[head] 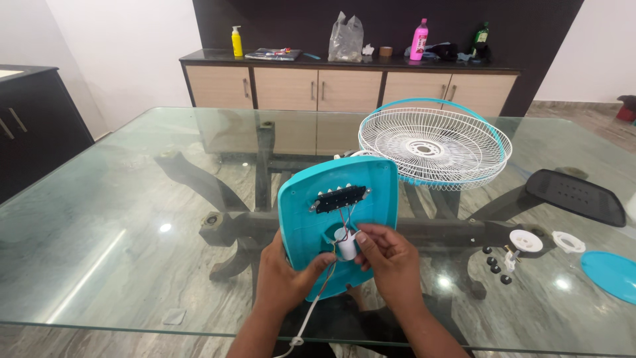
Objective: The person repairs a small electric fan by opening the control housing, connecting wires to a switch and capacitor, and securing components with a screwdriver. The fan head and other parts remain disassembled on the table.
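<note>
A turquoise fan base cover (371,192) is held tilted up over the glass table (132,219), its inner side toward me. A black switch strip (339,198) is fixed inside it, with thin red and black wires running down to a small white cylinder-shaped capacitor (346,246). My left hand (285,278) grips the cover's lower left edge, thumb near the capacitor. My right hand (389,260) pinches the capacitor from the right. A white power cord (306,321) hangs down from the cover between my arms.
A white wire fan guard with a turquoise rim (434,142) lies behind the cover. To the right lie a black panel (575,195), white round fittings (527,240), small black knobs (495,264) and a turquoise disc (613,275). A sideboard (344,86) with bottles stands at the far wall.
</note>
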